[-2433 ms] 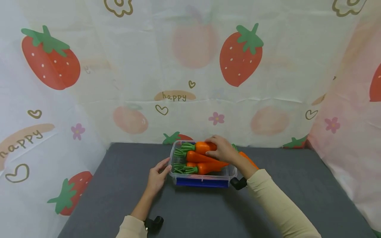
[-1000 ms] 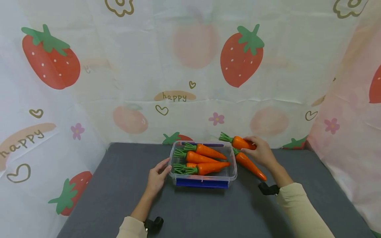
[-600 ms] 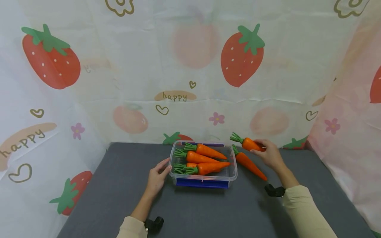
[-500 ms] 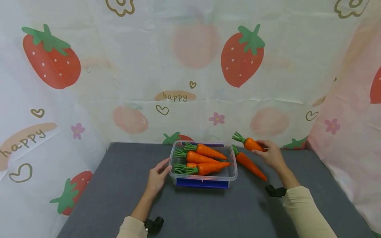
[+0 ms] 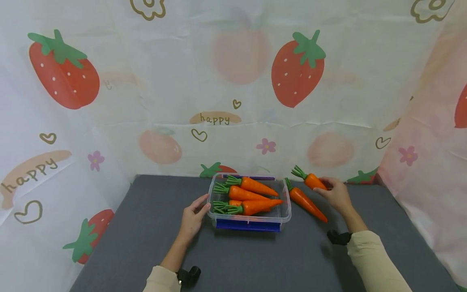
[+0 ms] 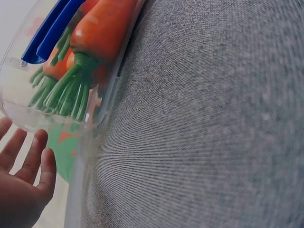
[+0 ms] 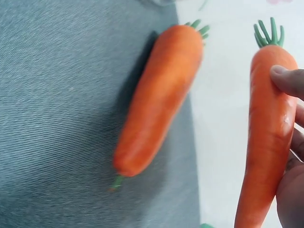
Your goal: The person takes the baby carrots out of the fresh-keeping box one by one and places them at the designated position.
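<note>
A clear plastic container (image 5: 248,219) with blue latches stands near the back of the table, with several orange carrots (image 5: 257,206) lying in it, green tops to the left. At its left wall is my left hand (image 5: 191,221), its fingers fairly straight in the left wrist view and the tips at the container's end. My right hand (image 5: 336,196) holds another carrot (image 5: 314,181) above the table, right of the container; thumb and fingers grip its body in the right wrist view. Between the container and that hand, one more carrot (image 5: 308,205) lies slanted on the cloth.
The grey-covered table (image 5: 251,259) ends at the back against a white curtain (image 5: 233,97) printed with strawberries, which also hangs at both sides. Each wrist wears a small black camera.
My right hand has lifted a carrot out of the container and carried it right, past the carrot on the table; lately it tilts and lowers slightly. My left hand stays at the container.
</note>
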Available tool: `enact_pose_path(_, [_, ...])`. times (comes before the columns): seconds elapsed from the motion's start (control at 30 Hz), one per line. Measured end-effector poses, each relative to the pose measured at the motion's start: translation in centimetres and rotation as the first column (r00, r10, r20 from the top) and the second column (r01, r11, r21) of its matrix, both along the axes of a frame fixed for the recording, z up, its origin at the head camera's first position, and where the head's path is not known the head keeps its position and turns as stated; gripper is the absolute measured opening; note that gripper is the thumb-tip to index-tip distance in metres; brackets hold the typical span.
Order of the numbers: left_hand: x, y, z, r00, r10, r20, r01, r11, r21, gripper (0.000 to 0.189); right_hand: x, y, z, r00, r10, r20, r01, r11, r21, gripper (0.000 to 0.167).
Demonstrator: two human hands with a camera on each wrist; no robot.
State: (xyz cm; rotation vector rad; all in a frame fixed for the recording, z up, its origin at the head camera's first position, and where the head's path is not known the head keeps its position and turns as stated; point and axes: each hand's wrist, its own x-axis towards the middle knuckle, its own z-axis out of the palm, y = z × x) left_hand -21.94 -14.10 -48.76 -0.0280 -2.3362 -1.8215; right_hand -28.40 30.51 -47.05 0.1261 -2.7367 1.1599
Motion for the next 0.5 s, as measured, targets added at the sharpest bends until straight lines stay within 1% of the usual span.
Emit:
enact_pose_path(0.23, [0.1,0.0,-0.2,1.0,-0.016,-0.018,0.016,1.0,-0.002,0.038,0.0,0.2,-1.3,0.996,-0.064,0.06,0.063,0.998,0.009,0.052])
enact_pose_path(0.33, [0.1,0.0,-0.2,1.0,-0.017,-0.022,0.017,1.0,-0.001,0.038,-0.1,0.3,-1.9,0.995,-0.068,0.075,0.067,0.998,0.013,0.053])
enact_pose_path(0.5, [0.3,0.0,0.1,1.0,-0.008,-0.014,0.008,1.0,-0.007,0.038,-0.4,0.7,-3.1,0.989,-0.07,0.128,0.069,0.998,0.01,0.055])
